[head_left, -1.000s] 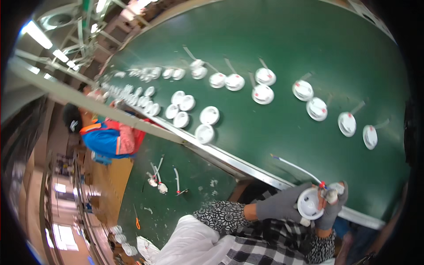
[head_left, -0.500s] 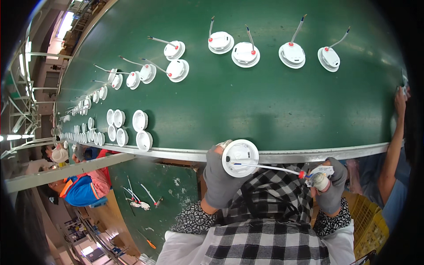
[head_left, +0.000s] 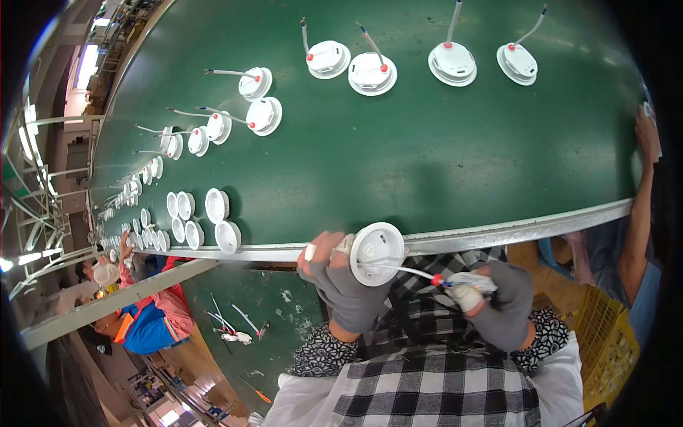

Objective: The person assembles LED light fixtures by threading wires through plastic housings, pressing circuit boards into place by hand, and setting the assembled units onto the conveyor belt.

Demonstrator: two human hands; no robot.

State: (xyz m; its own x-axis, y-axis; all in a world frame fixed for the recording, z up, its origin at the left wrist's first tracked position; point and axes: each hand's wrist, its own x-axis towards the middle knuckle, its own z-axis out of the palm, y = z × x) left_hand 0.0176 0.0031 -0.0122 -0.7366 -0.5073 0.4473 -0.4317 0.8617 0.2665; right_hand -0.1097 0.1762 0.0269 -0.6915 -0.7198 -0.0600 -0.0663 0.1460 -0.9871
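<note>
By the near edge of the green worktop (head_left: 341, 167), the grey-gloved left hand (head_left: 341, 280) grips a white round plastic housing (head_left: 377, 249), tilted seemingly to expose its hollow to the white red-collared cable (head_left: 409, 270); the grey-gloved right hand (head_left: 494, 302) pinches the cable's white block (head_left: 475, 282).

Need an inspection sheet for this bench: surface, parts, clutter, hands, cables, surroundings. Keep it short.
Surface: green worktable with a metal edge strip.
Parts: white cup and white wired part in hand; cabled white units and open white cups on the worktable.
Clutter: loose cabled parts on a lower green surface; orange-handled tool near its lower end.
Hands: gloved left hand holds the white cup; gloved right hand holds the white wired part.
Cables: white cable with red collar overlaps the cup in view; contact unclear.
Surroundings: co-worker at left, another person's hand and yellow crate at right.
</note>
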